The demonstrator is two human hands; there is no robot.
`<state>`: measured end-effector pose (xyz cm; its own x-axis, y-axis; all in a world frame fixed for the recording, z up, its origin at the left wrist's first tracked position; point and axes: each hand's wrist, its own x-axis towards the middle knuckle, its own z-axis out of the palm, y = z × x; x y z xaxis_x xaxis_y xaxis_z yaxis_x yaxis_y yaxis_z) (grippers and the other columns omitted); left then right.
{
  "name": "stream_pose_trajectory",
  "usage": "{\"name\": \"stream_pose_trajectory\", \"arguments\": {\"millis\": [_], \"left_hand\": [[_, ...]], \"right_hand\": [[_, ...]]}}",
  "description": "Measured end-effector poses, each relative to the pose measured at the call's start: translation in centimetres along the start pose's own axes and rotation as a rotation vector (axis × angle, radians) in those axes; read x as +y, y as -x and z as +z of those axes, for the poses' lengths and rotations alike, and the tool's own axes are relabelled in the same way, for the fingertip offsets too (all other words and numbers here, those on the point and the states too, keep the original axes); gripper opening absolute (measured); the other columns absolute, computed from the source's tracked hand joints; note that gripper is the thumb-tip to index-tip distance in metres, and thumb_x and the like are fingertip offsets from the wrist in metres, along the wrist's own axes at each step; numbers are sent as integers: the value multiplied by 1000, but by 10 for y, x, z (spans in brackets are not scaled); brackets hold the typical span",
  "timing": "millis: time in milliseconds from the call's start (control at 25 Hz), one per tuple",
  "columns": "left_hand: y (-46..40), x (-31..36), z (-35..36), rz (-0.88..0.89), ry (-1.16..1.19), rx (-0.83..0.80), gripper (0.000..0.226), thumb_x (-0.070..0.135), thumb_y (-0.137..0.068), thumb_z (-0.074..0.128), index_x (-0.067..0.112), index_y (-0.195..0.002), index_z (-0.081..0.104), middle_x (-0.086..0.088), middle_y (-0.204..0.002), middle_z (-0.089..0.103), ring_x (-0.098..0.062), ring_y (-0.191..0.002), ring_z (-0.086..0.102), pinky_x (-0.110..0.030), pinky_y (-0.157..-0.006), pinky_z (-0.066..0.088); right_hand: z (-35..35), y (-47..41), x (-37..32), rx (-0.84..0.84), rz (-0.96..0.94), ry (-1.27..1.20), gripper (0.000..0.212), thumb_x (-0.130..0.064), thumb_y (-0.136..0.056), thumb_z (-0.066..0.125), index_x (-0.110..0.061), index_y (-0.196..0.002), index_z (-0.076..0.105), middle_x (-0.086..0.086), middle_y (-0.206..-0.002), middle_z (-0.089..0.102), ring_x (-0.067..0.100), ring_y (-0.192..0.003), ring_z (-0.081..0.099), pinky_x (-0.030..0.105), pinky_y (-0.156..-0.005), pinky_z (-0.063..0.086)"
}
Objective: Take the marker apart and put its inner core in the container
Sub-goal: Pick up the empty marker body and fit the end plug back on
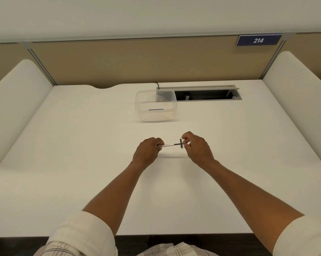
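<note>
A bare white worktop (pixel 82 145) sits inside tan partition walls. Above it, nearer the person than the clear container (pixel 156 106), the left hand (pixel 148 150) pinches the white marker (pixel 168 145); the right hand (pixel 196 145) grips a small dark piece at its end, too small to identify.

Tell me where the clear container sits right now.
In the head view the clear plastic container stands on the white desk, far centre, beyond both hands and just left of the open cable tray, overlapping its left end.
</note>
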<state>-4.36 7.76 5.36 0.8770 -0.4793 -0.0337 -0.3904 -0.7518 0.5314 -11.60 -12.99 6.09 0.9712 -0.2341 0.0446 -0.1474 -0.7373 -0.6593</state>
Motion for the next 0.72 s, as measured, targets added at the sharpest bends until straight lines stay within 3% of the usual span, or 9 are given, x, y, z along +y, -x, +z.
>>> {"name": "stream_pose_trajectory", "arguments": {"millis": [721], "left_hand": [[-26,-12,-7,-71,70,35,11,17,-90,57,26,-95,57,6,-89,66,-20,-82,59,-40,-73,53]], "right_hand": [[10,-23,32,-15,90,119,16,-18,-94,48,-25,-105,56,-6,-97,67,22,-86,62,36,-75,50]]}}
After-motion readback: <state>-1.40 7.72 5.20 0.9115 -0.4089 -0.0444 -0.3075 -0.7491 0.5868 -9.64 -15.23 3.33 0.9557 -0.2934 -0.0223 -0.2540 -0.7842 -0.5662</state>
